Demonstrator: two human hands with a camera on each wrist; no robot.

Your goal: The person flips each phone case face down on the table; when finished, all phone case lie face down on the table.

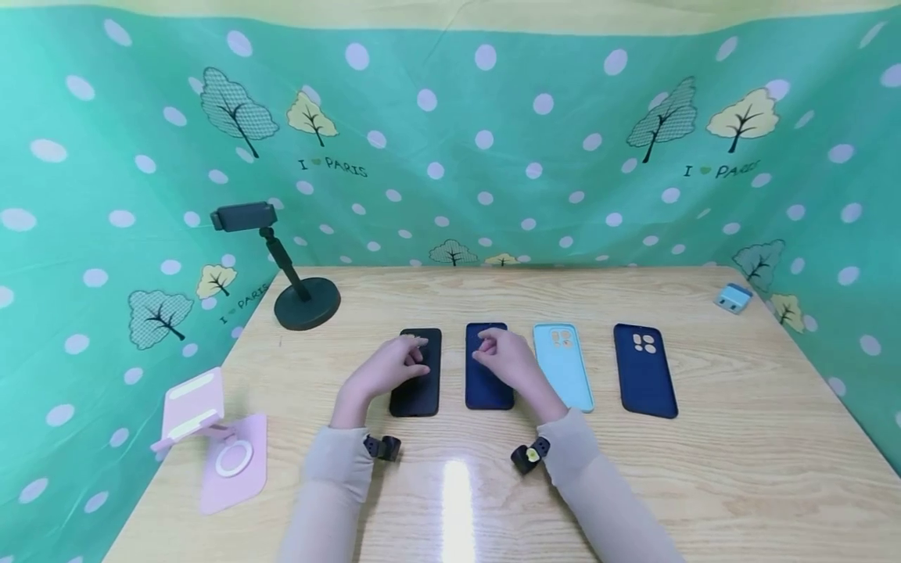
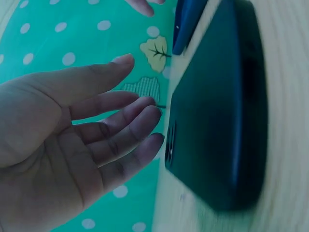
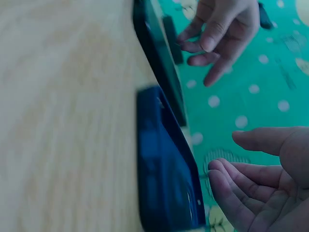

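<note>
the person's left hand (image 1: 387, 366) is relaxed and holding nothing, its fingers loosely bent, apart from a black phone (image 1: 420, 397) that lies flat at that hand's three o'clock, partly hidden under the fingertips. the right hand (image 1: 512, 362) is just as loose and bare, thumb and fingers parted, hanging over a navy case (image 1: 489, 397) that sits at its nine o'clock, hollow side up and just beside the phone. out from the right hand at three o'clock comes a light blue case (image 1: 566, 374), then, farther along the same line, an outer navy case (image 1: 646, 383). standing here, i see a blue-and-white charger (image 1: 734, 298) well off at two o'clock from the hands, a black stand (image 1: 306, 305) at ten, and a pink stand (image 1: 235, 485) at eight, all on the wooden table (image 1: 739, 469). at twelve hangs a green dotted cloth (image 1: 422, 188).
</note>
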